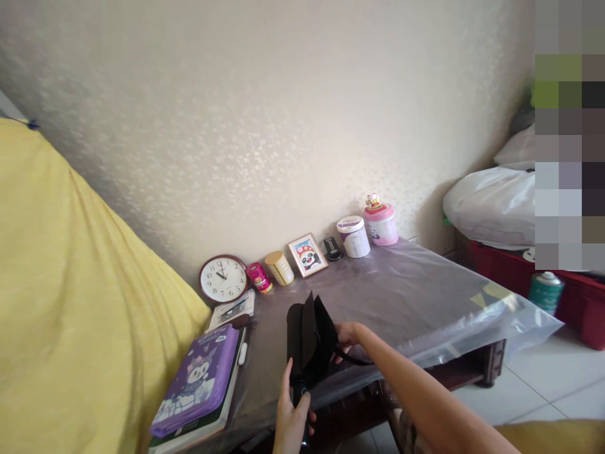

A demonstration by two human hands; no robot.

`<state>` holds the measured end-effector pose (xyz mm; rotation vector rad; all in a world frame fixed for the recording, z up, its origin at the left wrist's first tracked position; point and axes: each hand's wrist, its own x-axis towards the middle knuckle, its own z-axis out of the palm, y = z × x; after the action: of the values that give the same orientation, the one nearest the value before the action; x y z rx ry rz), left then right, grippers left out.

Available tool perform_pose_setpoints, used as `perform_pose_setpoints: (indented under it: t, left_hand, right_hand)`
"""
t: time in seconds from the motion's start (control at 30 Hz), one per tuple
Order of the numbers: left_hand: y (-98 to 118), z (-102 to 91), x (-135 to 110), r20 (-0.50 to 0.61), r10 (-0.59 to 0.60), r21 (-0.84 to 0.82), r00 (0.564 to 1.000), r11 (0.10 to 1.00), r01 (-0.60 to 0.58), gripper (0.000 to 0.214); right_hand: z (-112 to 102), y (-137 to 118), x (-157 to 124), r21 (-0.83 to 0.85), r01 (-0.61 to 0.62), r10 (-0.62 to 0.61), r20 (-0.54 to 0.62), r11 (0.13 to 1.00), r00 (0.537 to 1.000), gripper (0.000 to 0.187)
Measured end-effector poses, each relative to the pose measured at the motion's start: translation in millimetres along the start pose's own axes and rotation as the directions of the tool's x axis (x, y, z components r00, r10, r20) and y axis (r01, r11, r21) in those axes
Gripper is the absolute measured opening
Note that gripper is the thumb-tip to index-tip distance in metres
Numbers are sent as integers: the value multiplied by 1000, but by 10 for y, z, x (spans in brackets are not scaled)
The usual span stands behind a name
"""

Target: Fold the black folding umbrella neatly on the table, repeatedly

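A folded black umbrella (309, 337) stands tilted over the near edge of a table (416, 296) covered in clear plastic sheet. My left hand (289, 413) is wrapped round its handle at the bottom. My right hand (347, 337) reaches in from the right and grips the black fabric and its strap at the umbrella's side.
Along the wall stand a round clock (223, 279), a pink can (259, 277), a tan tin (280, 267), a framed panda picture (307, 255), a white tub (353, 236) and a pink jar (380, 223). A purple case (201, 378) lies left. Yellow cloth (70, 302) fills the left side.
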<state>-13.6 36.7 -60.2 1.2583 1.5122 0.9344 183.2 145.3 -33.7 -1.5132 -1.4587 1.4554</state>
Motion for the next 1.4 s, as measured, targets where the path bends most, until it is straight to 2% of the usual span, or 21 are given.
perform_pose_setpoints:
  t: [0.07, 0.1, 0.17, 0.23, 0.3, 0.4, 0.47, 0.57, 0.7, 0.77, 0.87, 0.93, 1.03, 1.2, 1.4]
  left_hand:
    - [5, 36, -12, -3, 1, 6, 1000, 1000, -1, 73]
    - [8, 48, -19, -3, 2, 7, 1000, 1000, -1, 72]
    - [11, 62, -30, -5, 0, 9, 1000, 1000, 0, 71]
    - [12, 69, -38, -9, -9, 15, 1000, 1000, 9, 70]
    - [14, 78, -39, -13, -17, 18, 1000, 1000, 17, 70]
    - [20, 104, -29, -22, -13, 21, 1000, 1000, 13, 71]
    - [24, 126, -20, -36, -12, 22, 999, 1000, 13, 71]
    - [25, 155, -17, -53, -25, 35, 998, 999, 27, 73]
    - [5, 162, -29, -69, 9, 104, 998, 995, -1, 70]
    - [-11, 152, -29, -94, 48, 165, 994, 986, -31, 66]
    - [-18, 136, -23, -115, 74, 246, 991, 968, -43, 61]
    - [0, 132, -25, -97, 45, 266, 994, 964, -17, 61]
    - [43, 141, -44, -62, -4, 274, 998, 961, 21, 62]
    - [41, 186, -92, -53, -1, 304, 999, 953, 17, 65]
    - [-35, 207, -107, -46, 30, 334, 998, 943, -13, 71]
  right_hand:
    - [-132, -46, 31, -169, -13, 8, -33, 985, 999, 19]
    - [-196, -80, 43, -279, -3, -38, -145, 960, 989, 16]
    - [-297, -161, 55, -375, 18, -135, -288, 927, 948, 20]
    - [-341, -243, 40, -401, 49, -203, -351, 915, 914, 23]
    - [-324, -312, -7, -389, 78, -212, -312, 918, 926, 29]
    - [-227, -371, -109, -320, 87, -130, -118, 944, 984, 39]
    - [-161, -380, -163, -317, 55, -69, -35, 947, 997, 39]
    - [-104, -366, -175, -364, 43, -61, -39, 931, 997, 31]
    - [-61, -372, -96, -340, 124, -174, -122, 932, 977, 10]
    - [-18, -409, -60, -252, 154, -195, -148, 955, 970, 1]
    - [89, -488, -35, 8, 180, -178, -104, 984, 979, 1]
    - [187, -537, -26, 160, 203, -196, -55, 966, 979, 5]
    - [354, -587, 9, 252, 245, -247, -25, 936, 969, 10]
    - [615, -607, 151, 172, 310, -297, -101, 935, 950, 26]
    - [824, -519, 330, 69, 275, -274, -26, 959, 961, 49]
